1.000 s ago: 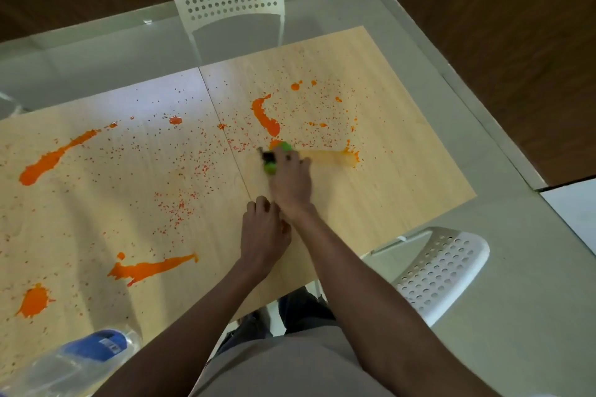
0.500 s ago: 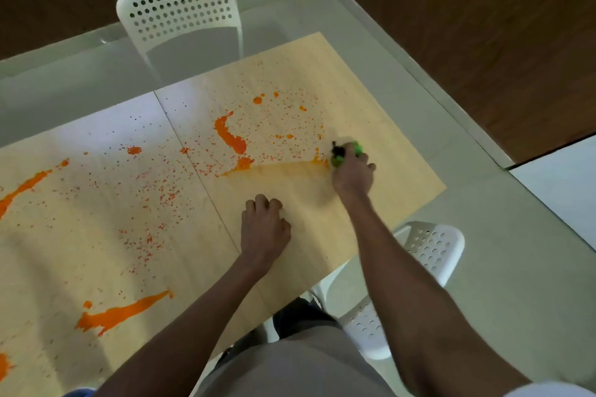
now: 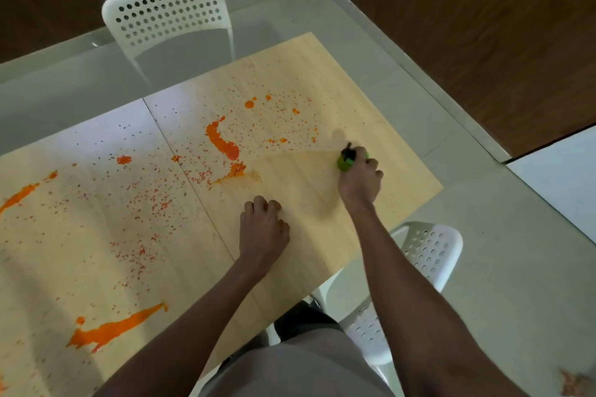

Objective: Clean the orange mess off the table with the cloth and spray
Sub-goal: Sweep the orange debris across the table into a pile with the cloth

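Note:
The pale wooden table (image 3: 392,126) is spattered with orange paint. A thick orange streak (image 3: 222,142) lies at its middle, another orange streak (image 3: 113,329) near the front left, and fine orange specks in between. My right hand (image 3: 359,179) grips a small green-and-black tool (image 3: 345,162) and presses it on the table's right part. A faint smeared band (image 3: 300,164) runs left from the tool to an orange smudge (image 3: 237,169). My left hand (image 3: 263,232) rests on the table with its fingers curled under, holding nothing that I can see. No cloth or spray bottle is in view.
A white perforated chair (image 3: 167,16) stands at the table's far side. Another white chair (image 3: 425,251) stands at the near right, under my right forearm. The grey floor ends at a low ledge (image 3: 403,61) on the right. An orange stain (image 3: 574,383) marks the floor bottom right.
My right hand has dragged the green tool from the table's middle to the right, leaving a pale smeared band. My left hand has stayed put. The bottle at bottom left has left the view.

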